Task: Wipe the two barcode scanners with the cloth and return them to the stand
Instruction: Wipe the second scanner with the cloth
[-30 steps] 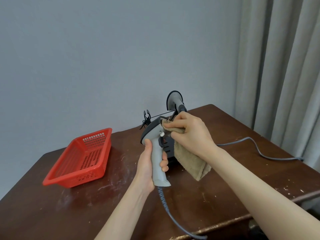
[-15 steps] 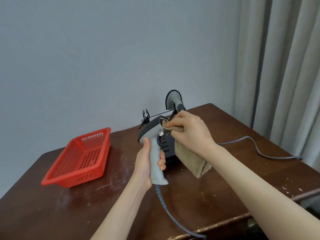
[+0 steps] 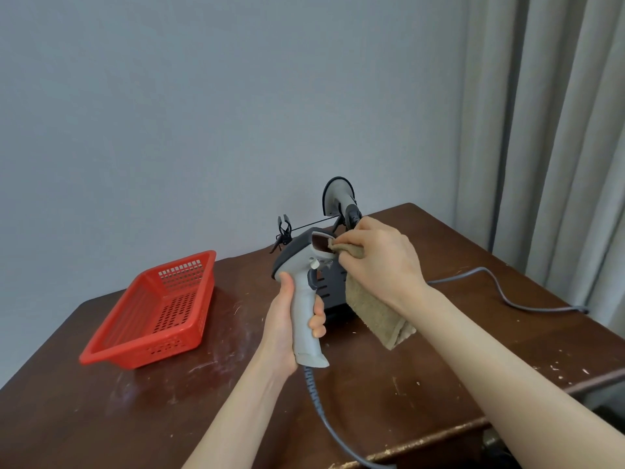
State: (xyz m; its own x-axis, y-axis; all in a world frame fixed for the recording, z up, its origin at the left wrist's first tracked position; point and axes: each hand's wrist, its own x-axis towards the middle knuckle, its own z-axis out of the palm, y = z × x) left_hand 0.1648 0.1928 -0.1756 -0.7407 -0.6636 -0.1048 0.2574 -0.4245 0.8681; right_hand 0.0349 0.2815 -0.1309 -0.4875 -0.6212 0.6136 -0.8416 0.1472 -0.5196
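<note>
My left hand [image 3: 287, 330] grips the handle of a grey barcode scanner [image 3: 302, 265], held upright above the table with its dark red window facing right. My right hand [image 3: 378, 258] pinches a tan cloth [image 3: 372, 306] against that window, and the rest of the cloth hangs down. A grey coiled cable [image 3: 324, 421] runs from the handle's base toward the table's front edge. Behind my hands stands a dark stand [image 3: 329, 289], mostly hidden. Above it a second grey scanner [image 3: 340, 198] points up, its lower part hidden by my right hand.
A red perforated plastic basket [image 3: 159, 306] lies on the left of the brown wooden table [image 3: 169, 418]. A grey cable [image 3: 507, 292] trails over the table's right side toward grey curtains [image 3: 548, 130]. A black clip on a thin wire [image 3: 284, 228] stands behind the scanner.
My right hand has slid the cloth a little to the right, off the top of the scanner head, so the red window now shows. The left hand keeps its grip.
</note>
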